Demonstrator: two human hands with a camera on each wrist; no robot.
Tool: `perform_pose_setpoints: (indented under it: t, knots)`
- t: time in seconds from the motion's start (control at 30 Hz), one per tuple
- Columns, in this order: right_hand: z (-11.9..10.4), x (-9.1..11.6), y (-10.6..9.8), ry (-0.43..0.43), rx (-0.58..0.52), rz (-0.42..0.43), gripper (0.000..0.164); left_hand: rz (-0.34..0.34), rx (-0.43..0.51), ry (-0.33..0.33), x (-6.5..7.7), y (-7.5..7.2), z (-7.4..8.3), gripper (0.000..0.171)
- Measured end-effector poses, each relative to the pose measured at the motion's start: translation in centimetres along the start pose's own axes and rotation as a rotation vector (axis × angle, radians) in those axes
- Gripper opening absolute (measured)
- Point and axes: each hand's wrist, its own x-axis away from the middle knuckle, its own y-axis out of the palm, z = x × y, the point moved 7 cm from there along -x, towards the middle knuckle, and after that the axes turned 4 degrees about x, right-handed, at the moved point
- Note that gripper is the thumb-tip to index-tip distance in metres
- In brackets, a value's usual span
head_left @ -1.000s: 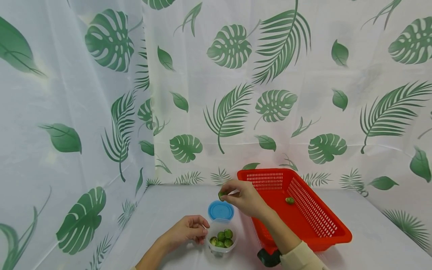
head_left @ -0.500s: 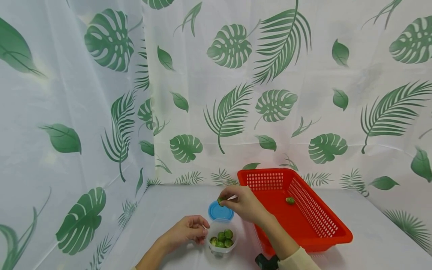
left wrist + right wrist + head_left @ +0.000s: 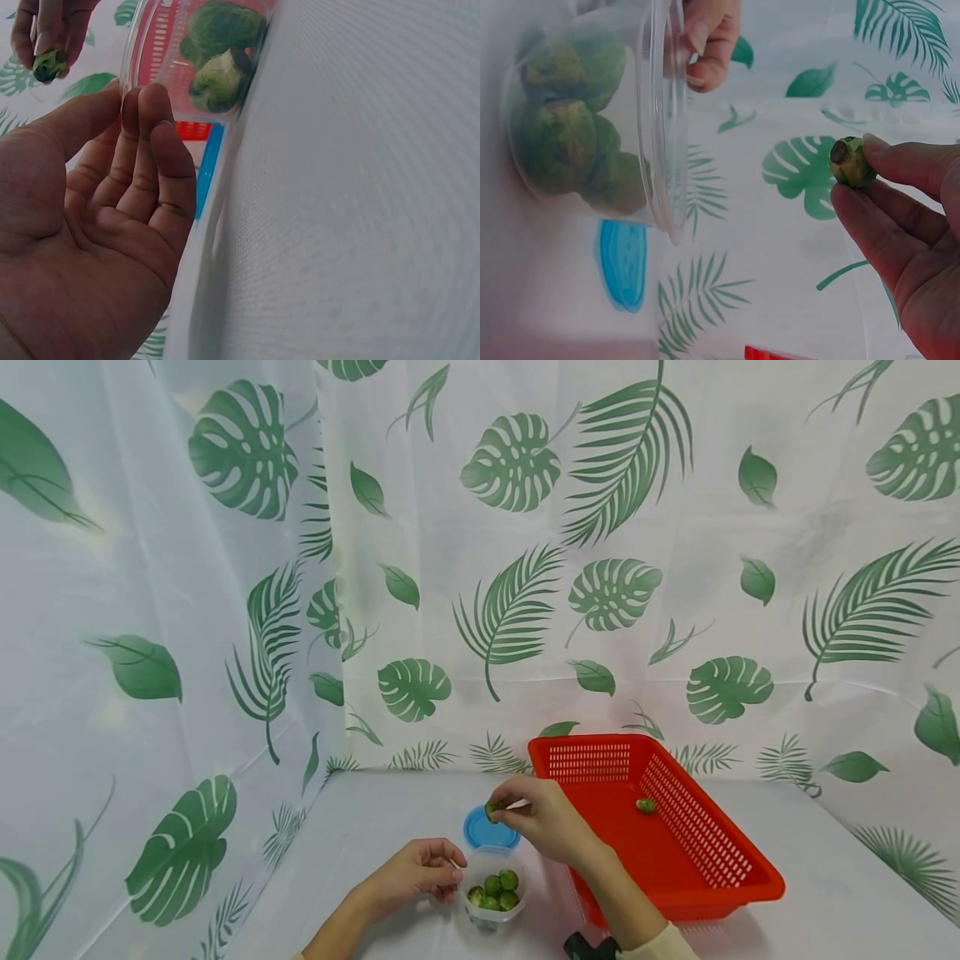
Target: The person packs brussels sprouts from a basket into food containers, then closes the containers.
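My right hand (image 3: 551,817) pinches a Brussels sprout (image 3: 853,162) between thumb and fingertips, raised above the table over the blue lid (image 3: 480,828). Below it and nearer to me stands a clear round plastic container (image 3: 470,908) with several Brussels sprouts (image 3: 492,885) inside. My left hand (image 3: 420,872) is at the container's left side, thumb and fingertips meeting at its rim in the left wrist view. The palm of this hand (image 3: 105,247) is bare. In the right wrist view, the sprout's brown cut stem end shows, well apart from the container's rim.
A red perforated basket (image 3: 637,852) stands to the right, partly behind my right forearm, with one small sprout (image 3: 646,806) lying inside. The lid lies flat just behind the container. A leaf-patterned curtain (image 3: 450,610) closes off the back and left of the white table (image 3: 360,810).
My right hand has come down a little with the Brussels sprout, toward the lid and container, then stayed nearly still. The left hand and container have not moved.
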Motion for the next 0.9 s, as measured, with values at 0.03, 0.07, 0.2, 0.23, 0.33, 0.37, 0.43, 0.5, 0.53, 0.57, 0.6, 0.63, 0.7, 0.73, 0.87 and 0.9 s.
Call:
perform_pose_setpoints:
  t: [0.03,0.07,0.2,0.23,0.33,0.37,0.43,0.5,0.53,0.57,0.6,0.63,0.7,0.73,0.87,0.9]
  knots:
    - [0.0,0.0,0.0,0.002,0.001,0.000,0.020,0.001,0.000,0.001,0.0,0.0,0.0,0.030]
    - [0.0,0.1,0.0,0.003,0.002,0.000,0.020,0.001,0.000,0.001,-0.1,0.0,-0.1,0.029]
    - [0.0,0.2,0.0,0.004,0.009,-0.007,0.018,-0.010,-0.002,-0.001,-0.1,-0.1,-0.1,0.029]
    - [0.0,0.2,0.0,0.004,0.010,-0.010,0.018,-0.012,-0.002,-0.004,-0.1,-0.1,-0.2,0.029]
    - [0.0,0.3,0.1,0.004,0.012,-0.014,0.019,-0.016,-0.005,-0.004,0.0,-0.1,-0.1,0.029]
    - [0.0,0.3,0.1,0.006,0.011,-0.015,0.019,-0.015,-0.005,-0.003,0.0,-0.1,-0.1,0.029]
    - [0.0,0.3,0.2,0.011,0.012,-0.017,0.020,-0.012,-0.002,-0.007,0.0,-0.1,-0.1,0.029]
    - [0.0,0.4,0.4,0.016,0.013,-0.018,0.019,-0.011,0.000,-0.006,0.0,-0.1,-0.1,0.029]
    - [0.0,0.4,0.5,0.019,0.015,-0.021,0.019,-0.012,0.001,-0.007,0.0,-0.1,-0.1,0.029]
    - [0.0,0.4,0.6,0.022,0.017,-0.025,0.018,-0.012,-0.001,-0.006,0.0,-0.1,-0.1,0.029]
    - [0.0,0.4,0.7,0.023,0.023,-0.029,0.017,-0.014,-0.001,-0.006,0.0,-0.1,-0.1,0.029]
    - [0.0,0.4,0.8,0.026,0.028,-0.033,0.016,-0.014,-0.002,-0.005,0.0,-0.1,-0.1,0.029]
    - [-0.1,0.4,1.1,0.029,0.049,-0.042,0.015,-0.016,-0.006,0.000,0.0,-0.1,-0.1,0.028]
    - [-0.1,0.4,1.2,0.032,0.063,-0.048,0.014,-0.017,-0.006,0.001,-0.1,-0.1,-0.1,0.027]
    - [-0.1,0.4,1.7,0.045,0.120,-0.077,0.010,-0.018,0.000,0.002,-0.1,-0.2,-0.2,0.025]
    - [-0.1,0.5,1.8,0.050,0.131,-0.085,0.009,-0.019,0.002,0.003,-0.2,-0.2,-0.2,0.025]
